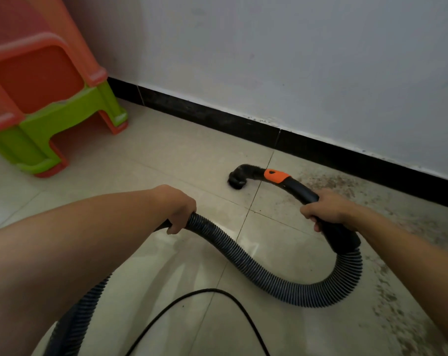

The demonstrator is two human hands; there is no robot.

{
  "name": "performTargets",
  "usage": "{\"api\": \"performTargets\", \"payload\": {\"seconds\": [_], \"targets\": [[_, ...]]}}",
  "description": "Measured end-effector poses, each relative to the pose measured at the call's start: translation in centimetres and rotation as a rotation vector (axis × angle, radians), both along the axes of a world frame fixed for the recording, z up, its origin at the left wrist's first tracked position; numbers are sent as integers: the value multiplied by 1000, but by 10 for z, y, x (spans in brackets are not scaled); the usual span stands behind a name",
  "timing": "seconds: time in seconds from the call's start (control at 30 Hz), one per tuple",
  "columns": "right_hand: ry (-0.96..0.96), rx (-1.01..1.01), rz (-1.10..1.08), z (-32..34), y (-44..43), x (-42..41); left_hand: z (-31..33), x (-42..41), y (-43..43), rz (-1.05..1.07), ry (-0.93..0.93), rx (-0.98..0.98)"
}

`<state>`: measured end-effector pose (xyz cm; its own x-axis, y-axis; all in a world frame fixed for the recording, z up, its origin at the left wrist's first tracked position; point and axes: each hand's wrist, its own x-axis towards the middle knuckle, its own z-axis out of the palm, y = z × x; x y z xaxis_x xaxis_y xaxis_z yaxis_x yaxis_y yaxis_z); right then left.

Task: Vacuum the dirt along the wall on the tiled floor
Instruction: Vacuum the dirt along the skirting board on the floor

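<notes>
the wall (pixel 294 60) runs along the far side; on the floor (pixel 166 155) at its foot, to the right, lies dirt (pixel 346 183). our left grip (pixel 182 209) clasps the hose (pixel 243 260), our right grip (pixel 325 209) the handle (pixel 303 188); the nozzle (pixel 235 179) sits left of the dirt.

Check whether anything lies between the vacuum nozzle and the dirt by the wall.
Nothing visible does. The nozzle sits on bare tile; the dirt lies to its right along the black baseboard, only tile between. The stacked stools stand off to the left, and the hose and cord trail behind.
</notes>
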<state>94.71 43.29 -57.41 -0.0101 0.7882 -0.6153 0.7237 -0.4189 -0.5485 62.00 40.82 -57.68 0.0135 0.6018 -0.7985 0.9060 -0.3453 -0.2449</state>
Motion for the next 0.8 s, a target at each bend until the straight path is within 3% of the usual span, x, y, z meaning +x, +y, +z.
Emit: {"api": "performTargets", "payload": {"seconds": [0.13, 0.37, 0.57, 0.8], "targets": [[-96, 103, -187, -16, 14, 6, 4, 4, 3, 63, -38, 85], [66, 111, -279, -22, 46, -28, 19, -42, -4, 165, 54, 64], [84, 10, -133, -17, 49, -30, 9, -50, -15, 139, 119, -91], [-44, -81, -3, 11, 5, 43, -14, 8, -21, 4, -38, -172]]}}
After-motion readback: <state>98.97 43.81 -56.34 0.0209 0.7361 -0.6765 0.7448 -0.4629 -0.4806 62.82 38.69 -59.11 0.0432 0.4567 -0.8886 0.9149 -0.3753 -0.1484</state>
